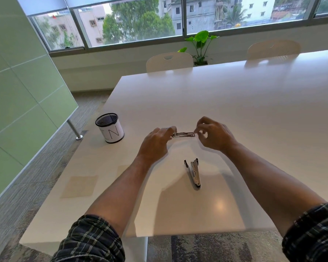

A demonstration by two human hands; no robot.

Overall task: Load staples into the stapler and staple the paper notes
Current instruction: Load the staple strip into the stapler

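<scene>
Held stapler (pixel 183 134): a small metal stapler, lying level between the two hands above the table (pixel 244 103); its metal channel shows between the hands. Whether staples sit in it cannot be told.
Left hand (pixel 155 142): fingers curled round the left end of the held stapler, gripping it.
Right hand (pixel 213 135): thumb and fingertips pinch the right end of the held stapler; the other fingers are bent above it.
Second stapler (pixel 194 173): chrome with black ends, lying opened in a narrow V on the table, nearer the person than the hands and touched by neither.
Notes (pixel 80 186): a pale yellowish square of paper flat on the table near its left edge, well left of the second stapler; another pale square (pixel 123 170) lies just beside the left forearm, partly hidden by it.
Cup (pixel 110 128): black mesh pen cup wrapped in white paper with letters, upright on the table left of the left hand.
Sleeves (pixel 91 241): dark plaid, rolled back at both forearms.
Beyond: two pale chairs (pixel 169 62) at the far side, a green plant (pixel 201 46) by the window.
</scene>
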